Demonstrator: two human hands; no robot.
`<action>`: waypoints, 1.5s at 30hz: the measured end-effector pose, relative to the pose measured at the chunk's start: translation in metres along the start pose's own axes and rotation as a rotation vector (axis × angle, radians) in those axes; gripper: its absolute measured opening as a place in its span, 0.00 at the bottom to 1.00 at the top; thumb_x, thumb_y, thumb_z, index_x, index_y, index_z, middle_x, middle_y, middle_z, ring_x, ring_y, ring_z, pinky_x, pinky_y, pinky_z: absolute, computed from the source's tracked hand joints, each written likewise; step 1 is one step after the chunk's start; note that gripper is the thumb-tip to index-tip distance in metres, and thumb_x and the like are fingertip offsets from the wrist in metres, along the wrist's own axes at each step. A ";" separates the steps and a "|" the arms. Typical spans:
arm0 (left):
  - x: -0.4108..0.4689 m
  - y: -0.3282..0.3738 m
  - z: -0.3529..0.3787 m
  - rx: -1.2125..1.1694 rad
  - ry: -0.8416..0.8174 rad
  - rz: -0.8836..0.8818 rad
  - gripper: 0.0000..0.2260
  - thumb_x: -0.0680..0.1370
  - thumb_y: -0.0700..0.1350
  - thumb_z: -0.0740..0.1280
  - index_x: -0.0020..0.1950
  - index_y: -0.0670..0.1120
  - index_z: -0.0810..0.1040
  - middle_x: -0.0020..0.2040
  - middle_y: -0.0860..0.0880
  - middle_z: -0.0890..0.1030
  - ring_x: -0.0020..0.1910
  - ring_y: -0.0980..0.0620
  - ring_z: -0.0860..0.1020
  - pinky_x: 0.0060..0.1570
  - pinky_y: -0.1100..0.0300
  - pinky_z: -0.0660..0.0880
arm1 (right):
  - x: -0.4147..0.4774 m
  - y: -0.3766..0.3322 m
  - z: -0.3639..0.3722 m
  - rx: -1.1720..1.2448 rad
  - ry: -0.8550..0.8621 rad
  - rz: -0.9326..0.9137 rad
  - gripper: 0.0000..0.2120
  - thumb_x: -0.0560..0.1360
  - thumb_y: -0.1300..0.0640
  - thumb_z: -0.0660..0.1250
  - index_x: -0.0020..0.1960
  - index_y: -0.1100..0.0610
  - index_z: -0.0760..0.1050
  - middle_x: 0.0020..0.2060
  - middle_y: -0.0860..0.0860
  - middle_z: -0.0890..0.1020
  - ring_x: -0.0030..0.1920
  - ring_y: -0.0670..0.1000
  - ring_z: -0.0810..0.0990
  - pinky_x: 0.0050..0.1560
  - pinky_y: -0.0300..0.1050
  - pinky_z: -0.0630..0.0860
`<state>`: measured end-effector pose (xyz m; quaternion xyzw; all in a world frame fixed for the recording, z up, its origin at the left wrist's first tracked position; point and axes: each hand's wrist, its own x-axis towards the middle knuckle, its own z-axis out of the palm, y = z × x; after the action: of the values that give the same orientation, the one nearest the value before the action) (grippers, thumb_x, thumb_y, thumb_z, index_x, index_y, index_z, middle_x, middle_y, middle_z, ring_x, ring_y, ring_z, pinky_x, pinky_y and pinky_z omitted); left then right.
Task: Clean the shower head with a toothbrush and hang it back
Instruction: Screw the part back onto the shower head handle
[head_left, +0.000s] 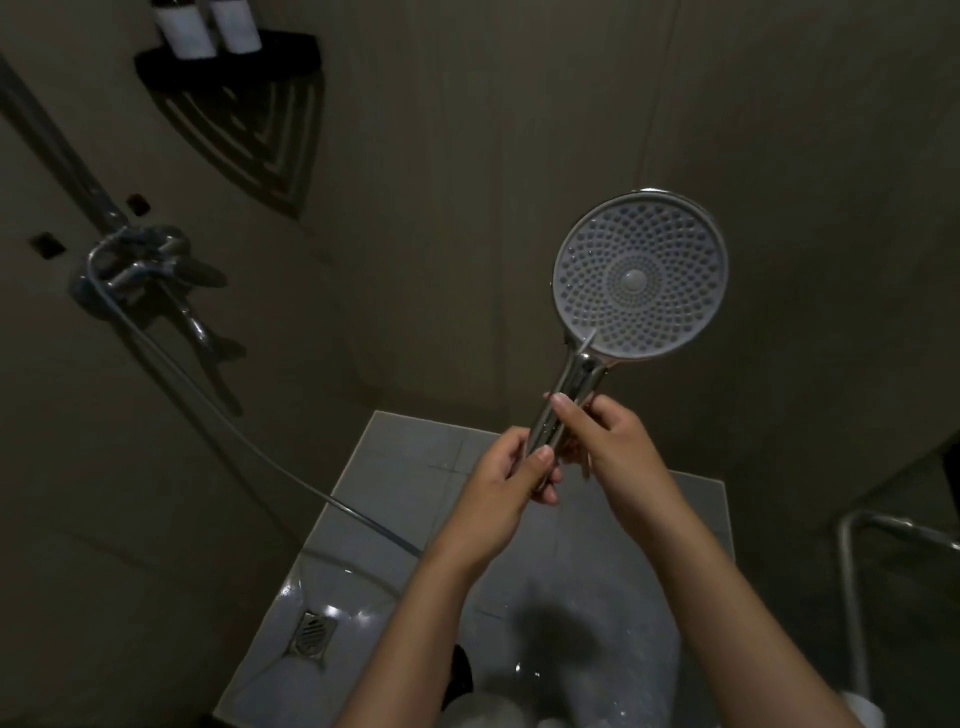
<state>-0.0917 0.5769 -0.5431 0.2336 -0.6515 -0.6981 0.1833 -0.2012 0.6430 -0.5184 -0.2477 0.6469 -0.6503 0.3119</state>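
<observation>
A round chrome shower head (640, 275) with a pale grey nozzle face is held up in front of me, face toward the camera. Both hands hold its chrome handle (574, 387). My left hand (506, 475) wraps the lower end of the handle. Just above it, my right hand (605, 434) closes on the handle, thumb pointing up the stem. The hose (244, 441) runs from the wall mixer down and across to the handle's base. No toothbrush is in view.
A chrome mixer tap (150, 265) with a riser pipe is on the left wall. A black corner shelf (234, 62) with two bottles hangs at the top left. Below are the wet grey floor tiles (415, 467), a floor drain (311, 634) and a metal rail (852, 571) at the right.
</observation>
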 end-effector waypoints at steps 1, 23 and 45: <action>0.004 0.002 -0.007 -0.004 0.009 0.015 0.06 0.81 0.41 0.59 0.53 0.43 0.75 0.39 0.48 0.76 0.36 0.57 0.75 0.40 0.64 0.74 | 0.006 -0.001 0.007 -0.012 0.001 -0.010 0.12 0.77 0.54 0.63 0.45 0.63 0.77 0.29 0.51 0.77 0.28 0.43 0.74 0.33 0.35 0.71; 0.112 -0.002 -0.221 -0.209 0.283 -0.049 0.11 0.81 0.45 0.58 0.56 0.50 0.79 0.45 0.50 0.82 0.41 0.55 0.79 0.40 0.63 0.74 | 0.167 0.014 0.228 -0.012 -0.199 0.019 0.10 0.79 0.56 0.61 0.48 0.64 0.73 0.28 0.54 0.71 0.23 0.46 0.68 0.21 0.38 0.65; 0.244 0.023 -0.326 -0.005 0.717 -0.133 0.10 0.81 0.41 0.59 0.43 0.49 0.77 0.37 0.53 0.79 0.34 0.64 0.78 0.35 0.72 0.71 | 0.347 0.012 0.322 0.107 -0.606 0.197 0.03 0.78 0.61 0.62 0.48 0.59 0.74 0.38 0.54 0.81 0.41 0.50 0.80 0.44 0.43 0.78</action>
<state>-0.1095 0.1697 -0.5548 0.5049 -0.5273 -0.5839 0.3550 -0.2038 0.1700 -0.5453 -0.3493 0.5106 -0.5468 0.5642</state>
